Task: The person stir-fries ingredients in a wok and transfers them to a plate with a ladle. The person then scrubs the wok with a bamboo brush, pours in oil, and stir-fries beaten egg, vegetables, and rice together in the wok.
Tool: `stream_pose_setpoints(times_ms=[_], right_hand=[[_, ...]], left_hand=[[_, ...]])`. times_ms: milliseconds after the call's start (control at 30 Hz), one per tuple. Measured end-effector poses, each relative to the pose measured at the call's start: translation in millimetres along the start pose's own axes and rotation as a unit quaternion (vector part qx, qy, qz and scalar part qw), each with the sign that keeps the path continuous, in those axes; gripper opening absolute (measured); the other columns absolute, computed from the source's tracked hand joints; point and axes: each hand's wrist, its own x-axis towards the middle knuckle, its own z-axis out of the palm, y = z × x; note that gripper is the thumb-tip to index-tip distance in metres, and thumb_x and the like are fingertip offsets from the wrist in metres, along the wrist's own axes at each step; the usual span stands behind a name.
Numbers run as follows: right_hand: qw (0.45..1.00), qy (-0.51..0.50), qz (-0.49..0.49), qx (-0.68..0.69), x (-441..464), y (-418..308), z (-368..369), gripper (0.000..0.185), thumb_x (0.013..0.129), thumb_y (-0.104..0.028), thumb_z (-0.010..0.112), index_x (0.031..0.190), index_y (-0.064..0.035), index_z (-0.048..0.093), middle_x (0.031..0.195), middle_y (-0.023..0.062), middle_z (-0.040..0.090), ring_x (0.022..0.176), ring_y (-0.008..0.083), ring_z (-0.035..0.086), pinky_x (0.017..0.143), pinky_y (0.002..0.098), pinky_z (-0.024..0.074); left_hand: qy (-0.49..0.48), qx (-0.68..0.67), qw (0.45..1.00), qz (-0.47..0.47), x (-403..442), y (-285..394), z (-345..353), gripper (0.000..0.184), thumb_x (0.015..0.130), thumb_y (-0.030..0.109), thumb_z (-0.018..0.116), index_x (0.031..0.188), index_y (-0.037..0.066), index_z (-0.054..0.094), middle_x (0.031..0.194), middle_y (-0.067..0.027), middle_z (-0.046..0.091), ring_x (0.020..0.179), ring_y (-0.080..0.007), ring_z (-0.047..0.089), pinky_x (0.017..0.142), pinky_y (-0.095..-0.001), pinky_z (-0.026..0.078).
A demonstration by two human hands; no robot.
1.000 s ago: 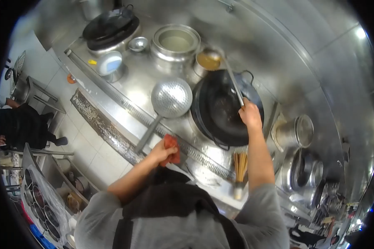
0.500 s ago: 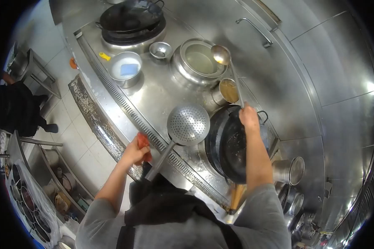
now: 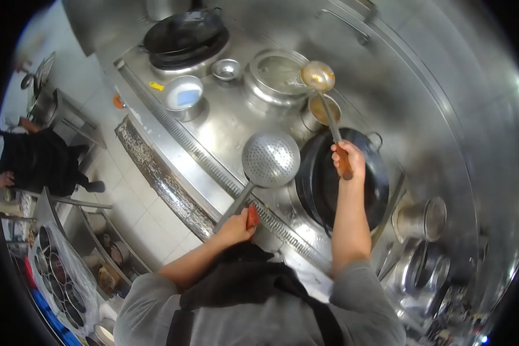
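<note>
My right hand point(image 3: 352, 158) is closed round the wooden handle of a ladle point(image 3: 318, 76). The ladle's wet bowl, with orange-yellow residue, hangs over the near rim of a large pot point(image 3: 259, 101) of liquid. Below it stands a small metal container point(image 3: 311, 120) with brownish contents. A black wok point(image 3: 363, 196) lies beneath my right forearm. My left hand point(image 3: 236, 228) is closed on a crumpled red cloth point(image 3: 252, 217). That hand is right beside the handle of a perforated skimmer point(image 3: 271, 158); whether it touches the handle I cannot tell.
A metal bowl point(image 3: 184, 112) with a blue sponge, a small bowl point(image 3: 226, 69) and another wok point(image 3: 184, 34) stand farther along the steel counter point(image 3: 219, 121). A grated channel point(image 3: 184, 150) follows its front edge. Another person point(image 3: 37, 158) stands at left. A faucet point(image 3: 343, 24) is at the back.
The ladle has tipped and come back from over the pot, its bowl turned. My left hand with the cloth moved right, close to the skimmer handle. The whole view has shifted.
</note>
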Motion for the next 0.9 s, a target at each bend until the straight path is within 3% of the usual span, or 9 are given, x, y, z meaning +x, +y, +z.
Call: stream_pose_setpoints(times_ms=[167, 200, 400, 533, 600, 667, 767, 867, 900], right_hand=[[0.992, 0.052, -0.071, -0.086, -106, -28, -76, 0.018, 0.082, -0.021, 0.057, 0.079, -0.0028, 0.058, 0.064, 0.0069, 0.057, 0.040, 0.0125, 0.048, 0.032, 0.0244, 0.0353], [0.994, 0.056, -0.044, -0.089, -124, -35, -96, 0.039, 0.081, -0.011, 0.057, 0.113, 0.0097, 0.047, 0.077, 0.0133, 0.058, 0.047, 0.0144, 0.051, 0.036, 0.0238, 0.0383], [0.971, 0.144, -0.038, -0.188, -212, -31, -180, 0.050, 0.080, -0.008, 0.057, 0.123, 0.0116, 0.042, 0.075, 0.0093, 0.059, 0.045, 0.0161, 0.051, 0.038, 0.0265, 0.0403], [0.874, 0.178, -0.104, -0.440, -256, 6, -247, 0.054, 0.078, -0.007, 0.057, 0.128, 0.0084, 0.042, 0.074, 0.0130, 0.062, 0.050, 0.0255, 0.057, 0.048, 0.0346, 0.0463], [0.712, 0.195, -0.076, -0.670, -299, 16, -247, 0.051, 0.077, -0.005, 0.057, 0.126, 0.0028, 0.046, 0.082, 0.0192, 0.064, 0.064, 0.0364, 0.063, 0.061, 0.0423, 0.0509], [0.686, 0.201, -0.015, -0.700, -328, 33, -258, 0.047, 0.077, -0.007, 0.059, 0.123, -0.0001, 0.050, 0.090, 0.0233, 0.063, 0.081, 0.0399, 0.063, 0.074, 0.0460, 0.0503], [0.678, 0.202, -0.075, -0.703, -356, 76, -273, 0.043, 0.078, -0.011, 0.060, 0.118, 0.0011, 0.052, 0.090, 0.0229, 0.064, 0.084, 0.0371, 0.063, 0.075, 0.0449, 0.0504], [0.744, 0.158, -0.024, -0.649, -360, 92, -249, 0.044, 0.080, -0.015, 0.060, 0.120, 0.0009, 0.051, 0.092, 0.0227, 0.064, 0.087, 0.0376, 0.062, 0.077, 0.0443, 0.0498], [0.749, 0.157, -0.096, -0.637, -357, 102, -240, 0.046, 0.079, -0.016, 0.061, 0.121, 0.0007, 0.051, 0.092, 0.0217, 0.065, 0.086, 0.0366, 0.063, 0.077, 0.0435, 0.0498]], left_hand=[[0.102, 0.080, 0.992, -0.006, 18, -63, 86, 0.062, 0.074, 0.023, 0.068, 0.124, -0.001, 0.042, 0.090, -0.0265, 0.062, 0.084, -0.0417, 0.061, 0.077, -0.0475, 0.050], [0.118, 0.085, 0.989, -0.011, 24, -81, 97, 0.067, 0.071, 0.023, 0.070, 0.127, -0.001, 0.040, 0.092, -0.0252, 0.061, 0.086, -0.0413, 0.060, 0.079, -0.0460, 0.049], [0.192, 0.018, 0.980, 0.051, 36, -119, 118, 0.068, 0.072, 0.024, 0.071, 0.128, 0.003, 0.039, 0.097, -0.0265, 0.061, 0.090, -0.0437, 0.059, 0.081, -0.0465, 0.048], [0.148, -0.077, 0.986, -0.030, 37, -112, 121, 0.069, 0.074, 0.027, 0.070, 0.130, 0.006, 0.038, 0.100, -0.0278, 0.061, 0.094, -0.0455, 0.059, 0.083, -0.0471, 0.047], [0.184, 0.013, 0.983, 0.021, 32, -93, 124, 0.072, 0.074, 0.026, 0.070, 0.131, 0.001, 0.035, 0.109, -0.0295, 0.055, 0.102, -0.0450, 0.054, 0.089, -0.0472, 0.043], [0.224, 0.100, 0.967, 0.073, 25, -65, 120, 0.076, 0.074, 0.025, 0.070, 0.133, -0.004, 0.032, 0.119, -0.0313, 0.049, 0.111, -0.0446, 0.048, 0.095, -0.0473, 0.040], [0.271, 0.165, 0.929, 0.190, 5, 22, 105, 0.075, 0.075, 0.020, 0.068, 0.134, -0.009, 0.030, 0.134, -0.0312, 0.036, 0.126, -0.0441, 0.034, 0.106, -0.0481, 0.029], [0.208, 0.099, 0.890, 0.395, 10, 143, 125, 0.060, 0.078, 0.015, 0.064, 0.128, -0.008, 0.040, 0.125, -0.0285, 0.046, 0.120, -0.0428, 0.042, 0.103, -0.0460, 0.033], [0.196, 0.085, 0.862, 0.460, 22, 162, 142, 0.054, 0.079, 0.015, 0.064, 0.124, -0.008, 0.045, 0.120, -0.0275, 0.051, 0.116, -0.0413, 0.046, 0.101, -0.0453, 0.036]])
